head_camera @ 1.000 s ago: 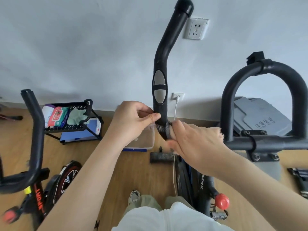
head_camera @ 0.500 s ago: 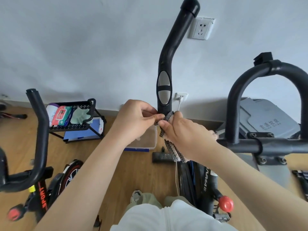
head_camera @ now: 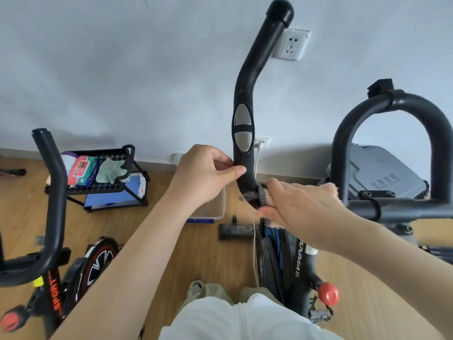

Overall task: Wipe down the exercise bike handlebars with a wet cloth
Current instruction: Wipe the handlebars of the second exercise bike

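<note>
The black left handlebar [head_camera: 255, 60] of the exercise bike rises in the middle of the view, with two grey sensor pads. My left hand [head_camera: 203, 177] grips the bar just below the pads, thumb against it. My right hand [head_camera: 299, 207] holds a checked black-and-white cloth [head_camera: 255, 193] with a pink underside, wrapped around the bar's lower bend. The rest of the cloth is hidden under my palm. The looped centre bar [head_camera: 367, 114] stands at the right.
A second bike [head_camera: 52, 207] with a black handlebar and red-rimmed wheel stands at the left. A black wire rack [head_camera: 127, 165] with wipes and a green cloth sits by the wall. A clear box [head_camera: 215, 207], a grey bin [head_camera: 382, 173] and a red knob [head_camera: 328, 294] lie nearby.
My right hand has slid the cloth down from beside my left fingers to the bar's lower bend. My left hand let go of the cloth and now grips the bar.
</note>
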